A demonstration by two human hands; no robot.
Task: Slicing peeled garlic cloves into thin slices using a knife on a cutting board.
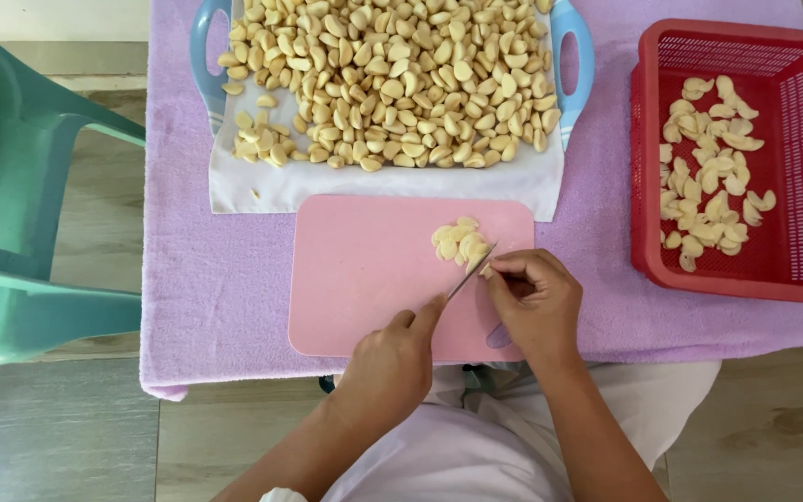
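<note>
Left hand (388, 367) grip closed on knife (469, 271), right hand (536, 297) pinching garlic clove (487, 270) on pink cutting board (364, 279) beside small clove pile (457, 240); fingertips near blade, a slip could nick them.

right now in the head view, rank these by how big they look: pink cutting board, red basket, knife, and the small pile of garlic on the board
1. pink cutting board and red basket: look about alike, and the basket is cut off by the frame edge, so no ranking between them
2. knife
3. small pile of garlic cloves, close to the knife's visible blade
</note>
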